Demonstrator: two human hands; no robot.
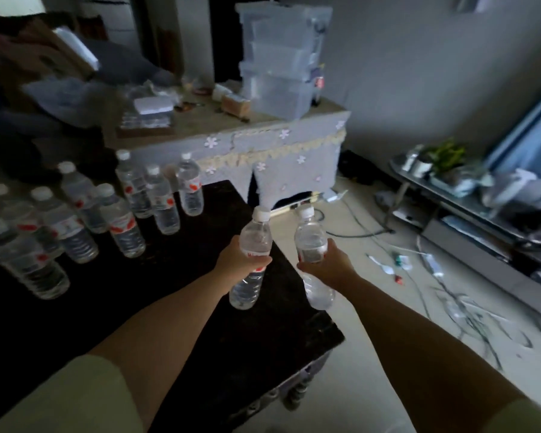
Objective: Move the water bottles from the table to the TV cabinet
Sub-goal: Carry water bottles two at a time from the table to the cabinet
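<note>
The left hand [238, 263] is wrapping its fingers around the labelled waist of one water bottle [250, 260], and the right hand [325, 264] is gripping a second water bottle [312, 245] the same way; both are being held upright in the air over the dark table's [200, 307] corner at about 12 o'clock from the wearer. More bottles [128, 223] are standing on the table toward 10 o'clock. The TV cabinet [469, 220] is waiting at roughly 2 o'clock, across a floor strewn with cables [469, 320]. These look full, so fairly weighty, with thin plastic walls likely giving under a squeeze and possibly slick. The mid-body hold at the label seems the safest place, keeping each one balanced.
</note>
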